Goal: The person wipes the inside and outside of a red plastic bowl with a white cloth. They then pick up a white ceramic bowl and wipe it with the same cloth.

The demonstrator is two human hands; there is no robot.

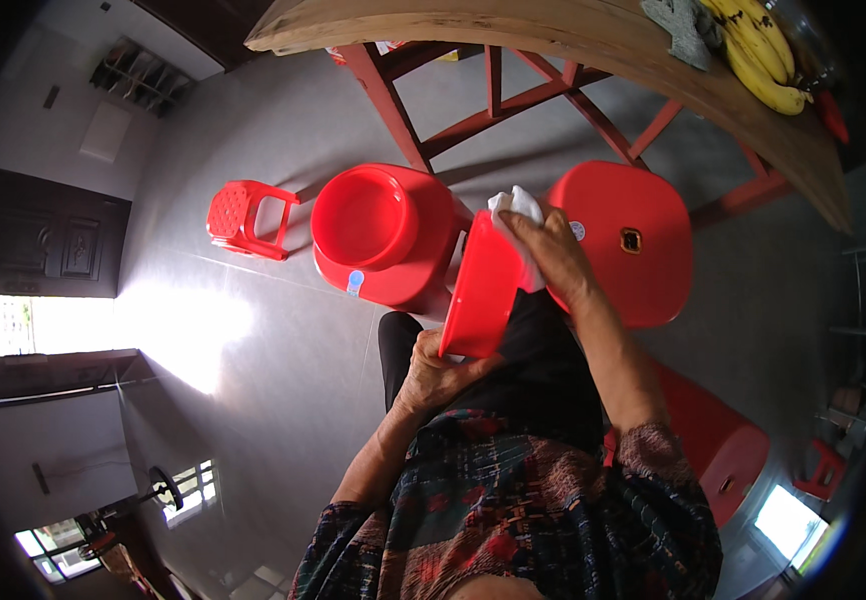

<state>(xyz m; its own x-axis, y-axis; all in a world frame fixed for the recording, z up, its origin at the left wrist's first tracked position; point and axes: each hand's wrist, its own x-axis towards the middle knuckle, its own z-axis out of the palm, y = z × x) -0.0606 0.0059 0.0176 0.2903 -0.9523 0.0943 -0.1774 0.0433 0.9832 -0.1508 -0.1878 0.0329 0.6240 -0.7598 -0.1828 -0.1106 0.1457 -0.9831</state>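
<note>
A red plastic basin (486, 290) is tipped on its side above my lap. My left hand (435, 374) grips its near rim, thumb and fingers wrapped round the edge. At the far end, my right hand (555, 258) is closed on a white cloth (520, 205) and presses it against the basin. Just left of it, a second red basin (363, 218) rests upright on a red plastic stool (437, 215). To the right of my right hand stands another red stool (643, 270) with a hole in its top.
A wooden table (553, 32) with red legs spans the far side, bearing bananas (759, 62) and a grey cloth (685, 30). A small red stool (243, 215) lies on the grey floor at left. More red plastic furniture (733, 450) is at lower right.
</note>
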